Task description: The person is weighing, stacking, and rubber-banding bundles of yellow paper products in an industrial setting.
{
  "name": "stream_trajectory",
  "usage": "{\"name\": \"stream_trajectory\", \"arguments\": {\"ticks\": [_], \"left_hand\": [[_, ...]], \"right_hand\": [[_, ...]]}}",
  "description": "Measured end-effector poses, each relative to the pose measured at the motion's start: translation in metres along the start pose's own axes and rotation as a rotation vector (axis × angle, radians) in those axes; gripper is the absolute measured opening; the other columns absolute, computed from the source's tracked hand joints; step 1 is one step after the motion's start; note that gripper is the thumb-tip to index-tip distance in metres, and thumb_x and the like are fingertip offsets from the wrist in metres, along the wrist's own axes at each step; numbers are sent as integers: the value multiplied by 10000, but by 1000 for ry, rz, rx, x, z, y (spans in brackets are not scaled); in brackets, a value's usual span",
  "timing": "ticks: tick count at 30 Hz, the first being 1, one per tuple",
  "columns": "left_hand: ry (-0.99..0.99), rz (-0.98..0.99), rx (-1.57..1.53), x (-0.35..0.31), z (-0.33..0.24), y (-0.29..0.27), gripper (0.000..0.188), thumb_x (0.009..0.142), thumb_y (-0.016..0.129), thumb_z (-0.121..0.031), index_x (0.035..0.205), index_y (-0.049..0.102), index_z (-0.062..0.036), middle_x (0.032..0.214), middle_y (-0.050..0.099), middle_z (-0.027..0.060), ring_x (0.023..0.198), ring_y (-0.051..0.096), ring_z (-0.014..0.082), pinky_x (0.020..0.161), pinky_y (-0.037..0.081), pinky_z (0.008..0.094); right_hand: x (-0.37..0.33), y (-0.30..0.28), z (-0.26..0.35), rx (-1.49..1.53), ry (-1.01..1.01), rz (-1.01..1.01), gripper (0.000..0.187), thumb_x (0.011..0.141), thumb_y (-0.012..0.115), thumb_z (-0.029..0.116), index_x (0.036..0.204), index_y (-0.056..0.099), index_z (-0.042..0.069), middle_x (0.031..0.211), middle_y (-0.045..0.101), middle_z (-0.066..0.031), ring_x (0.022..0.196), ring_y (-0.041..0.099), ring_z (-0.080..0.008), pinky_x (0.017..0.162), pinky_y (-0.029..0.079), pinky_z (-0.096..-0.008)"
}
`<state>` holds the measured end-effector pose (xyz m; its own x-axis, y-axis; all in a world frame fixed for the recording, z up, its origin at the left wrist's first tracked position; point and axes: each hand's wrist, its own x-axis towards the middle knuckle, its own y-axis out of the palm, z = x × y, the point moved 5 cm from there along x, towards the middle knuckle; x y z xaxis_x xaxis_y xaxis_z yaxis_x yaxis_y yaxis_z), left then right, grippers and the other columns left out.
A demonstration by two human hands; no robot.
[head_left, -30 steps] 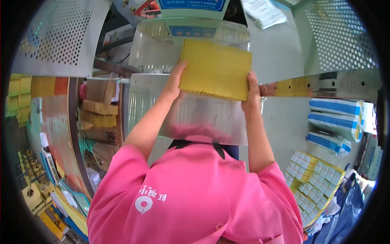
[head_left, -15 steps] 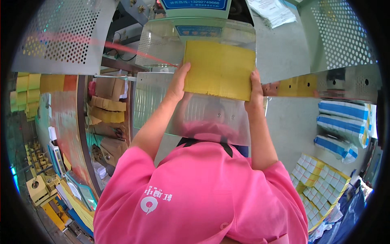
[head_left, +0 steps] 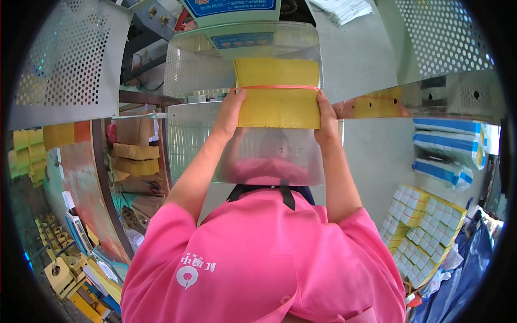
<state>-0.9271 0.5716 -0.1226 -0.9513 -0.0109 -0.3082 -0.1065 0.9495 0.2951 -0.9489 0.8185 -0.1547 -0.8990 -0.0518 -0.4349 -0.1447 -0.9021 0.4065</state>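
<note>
A rectangular yellow paper-like bundle lies over the metal plates in front of me. Across its upper face, from side to side, runs a thin red strap. My left hand is closed against the bundle's left edge, and my right hand grips the opposite edge. The fingertips beneath it are hidden. Around the bundle is the shiny metal worktop of a machine, whose near part mirrors my pink shirt.
Perforated metal panels flank the machine at left, with another panel at right. Brown folded stacks sit on a shelf to the left. On the right floor are blue-and-white wrapped packs and rows of small white-and-yellow bundles.
The red strap, earlier stretched loosely in from the left, now lies tight across the bundle. Bundle and hands have shifted slightly left in view, and the bundle sits straighter.
</note>
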Motion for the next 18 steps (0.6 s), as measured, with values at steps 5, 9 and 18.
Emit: {"name": "stream_trajectory", "arguments": {"ticks": [5,9,18], "left_hand": [[17,-24,-68,6,15,-6,449,988,489,-354,1295,503,-27,1202,580,57,1125,518,134,975,394,303],[8,-49,-17,10,13,-2,458,969,521,-403,1257,526,-46,1185,577,41,1115,507,127,986,368,293],[26,-86,45,4,5,-2,446,987,497,-404,1262,540,-57,1234,569,34,1162,505,133,1001,375,303]], "right_hand": [[-2,8,4,26,16,13,427,984,521,393,1255,566,66,1181,602,-33,1089,550,-122,950,429,-290],[-2,7,-1,67,22,4,450,971,534,421,1248,568,68,1176,593,-36,1092,539,-123,939,432,-293],[12,-8,-16,-59,-27,-12,571,961,502,462,1366,432,66,1365,235,-52,1282,234,-156,1062,254,-297]]}}
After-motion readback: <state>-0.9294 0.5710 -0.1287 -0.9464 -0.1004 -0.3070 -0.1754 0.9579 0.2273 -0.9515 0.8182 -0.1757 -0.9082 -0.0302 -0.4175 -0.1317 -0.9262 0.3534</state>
